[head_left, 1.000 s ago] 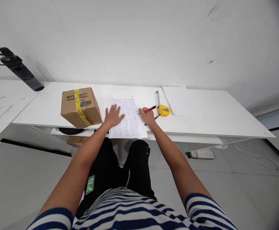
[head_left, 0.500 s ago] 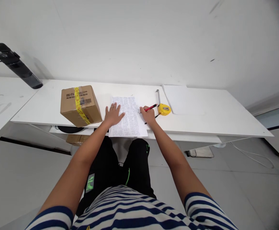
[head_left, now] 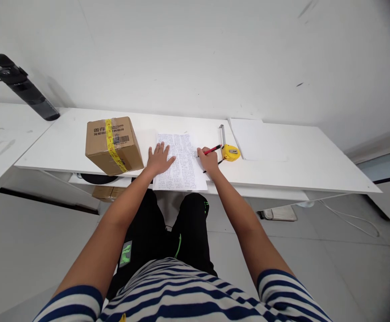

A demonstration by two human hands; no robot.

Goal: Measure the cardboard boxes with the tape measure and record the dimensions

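Note:
My left hand (head_left: 159,160) lies flat with fingers spread on the left part of a sheet of paper (head_left: 183,165) covered in dense handwriting. At the sheet's right edge my right hand (head_left: 208,161) is closed round a red and black pen (head_left: 213,150), its tip toward the paper. Just right of that hand lies a yellow tape measure (head_left: 230,152) with a short length of metal blade pulled out toward the wall. The tape measure's dark strap runs partly behind my right hand.
A taped cardboard box (head_left: 112,145) stands left of the paper on the white desk (head_left: 298,161). Blank white sheets (head_left: 257,138) lie at the right. A dark bottle (head_left: 29,91) stands at the far left by the wall. Below the desk are a shelf and a small carton (head_left: 102,193).
The view has shifted slightly. Both hands keep nearly the same places on the paper, the left flat and the right holding the pen.

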